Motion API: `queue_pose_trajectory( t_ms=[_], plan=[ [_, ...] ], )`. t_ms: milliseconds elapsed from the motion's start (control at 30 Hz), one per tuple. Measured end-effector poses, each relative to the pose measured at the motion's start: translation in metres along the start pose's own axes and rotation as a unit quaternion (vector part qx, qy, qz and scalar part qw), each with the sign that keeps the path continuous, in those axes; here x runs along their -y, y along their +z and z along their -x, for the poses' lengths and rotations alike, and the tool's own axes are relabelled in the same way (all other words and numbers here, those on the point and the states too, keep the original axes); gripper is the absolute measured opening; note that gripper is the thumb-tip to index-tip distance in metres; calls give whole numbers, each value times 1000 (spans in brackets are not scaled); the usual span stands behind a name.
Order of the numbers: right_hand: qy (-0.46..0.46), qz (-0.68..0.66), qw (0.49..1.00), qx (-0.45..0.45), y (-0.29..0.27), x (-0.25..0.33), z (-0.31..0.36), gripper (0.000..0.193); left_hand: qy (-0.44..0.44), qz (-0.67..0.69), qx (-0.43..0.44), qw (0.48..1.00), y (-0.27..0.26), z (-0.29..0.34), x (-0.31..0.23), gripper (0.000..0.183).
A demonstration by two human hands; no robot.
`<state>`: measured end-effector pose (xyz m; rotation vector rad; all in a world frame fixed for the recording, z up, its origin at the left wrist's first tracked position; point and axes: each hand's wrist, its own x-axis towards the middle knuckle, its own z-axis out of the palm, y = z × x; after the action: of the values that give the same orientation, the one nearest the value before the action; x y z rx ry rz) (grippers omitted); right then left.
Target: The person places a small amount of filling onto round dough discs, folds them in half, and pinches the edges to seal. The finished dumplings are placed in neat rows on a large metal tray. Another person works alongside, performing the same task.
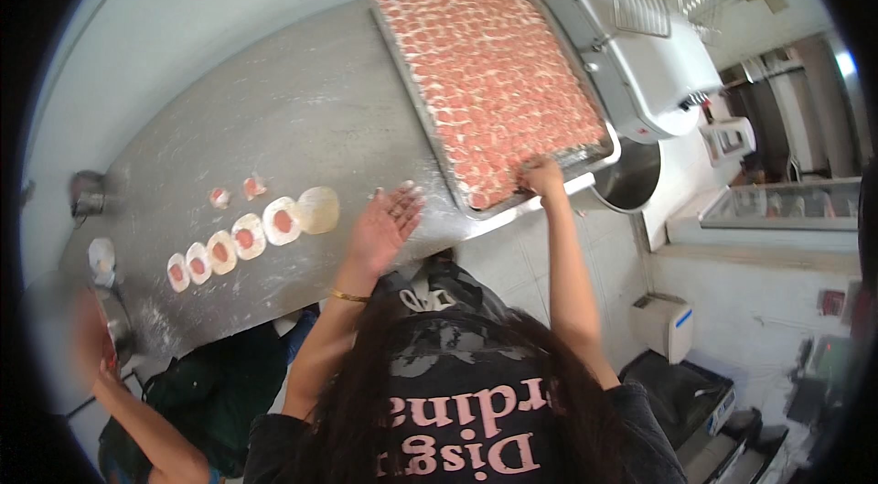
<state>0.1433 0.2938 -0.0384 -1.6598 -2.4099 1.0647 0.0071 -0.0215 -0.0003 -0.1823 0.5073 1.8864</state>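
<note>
My left hand (389, 223) is held palm up over the steel table, fingers stretched out, with a gold bracelet at its wrist. Small pale bits show at its fingertips. At the near corner of a large metal tray (419, 104), my right hand (541, 176) reaches down with its fingers closed; whatever they pinch is hidden. Tight rows of small pink-filled dumplings (489, 72) cover most of the tray. To the left of my left hand lies a row of round dough wrappers (249, 237), several with pink filling, the nearest one (317, 210) bare.
Two small dumplings (253, 188) lie beyond the wrapper row. A co-worker's blurred hand (90, 338) is at far left, near a metal bowl (117, 324). Right of the tray stand a white machine (640, 63) with a wire guard and a steel bowl (631, 177).
</note>
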Motion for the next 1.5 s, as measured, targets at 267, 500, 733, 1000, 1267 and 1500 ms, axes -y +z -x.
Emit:
queue_pose_trajectory(
  t_ms=[267,500,733,1000,1267,1500],
  plan=[
    [43,-143,989,17,5,-24,-18,39,205,-374,-200,882,-8,9,-70,31],
    [-45,45,996,-60,-39,-7,5,42,355,-705,-445,422,-66,77,-185,47],
    [-120,-49,984,-120,-54,44,73,45,218,-820,-384,365,-80,63,-200,50],
    [-331,-106,937,32,4,117,151,58,305,-754,-284,508,-17,29,-148,26],
    [-355,-125,926,9,11,125,167,60,241,-742,-48,623,96,-15,-2,29],
    [-284,-139,947,-63,-43,71,143,40,262,-752,73,601,139,-53,43,30]
  ],
)
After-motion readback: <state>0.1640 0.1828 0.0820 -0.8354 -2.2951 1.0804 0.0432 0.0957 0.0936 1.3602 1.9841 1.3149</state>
